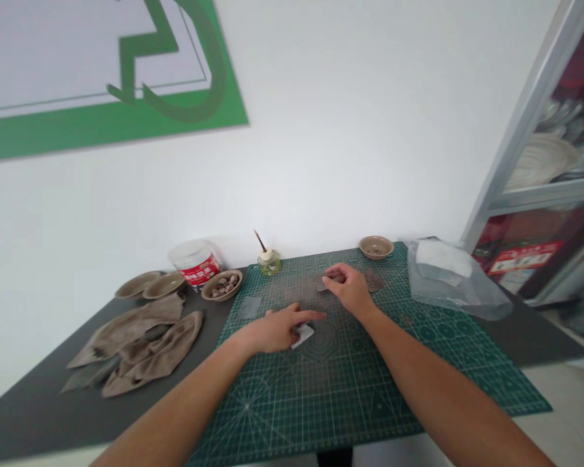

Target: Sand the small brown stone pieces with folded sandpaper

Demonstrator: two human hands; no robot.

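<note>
Green cutting mat fills the lower centre; the left hand lies open beside a white scrap, while the right hand curls closed over a small dark piece.

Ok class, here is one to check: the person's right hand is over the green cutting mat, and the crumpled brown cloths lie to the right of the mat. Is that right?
Not quite: the crumpled brown cloths lie to the left of the green cutting mat, not the right, as the head view shows. The right hand is over the mat, as you said.
</note>
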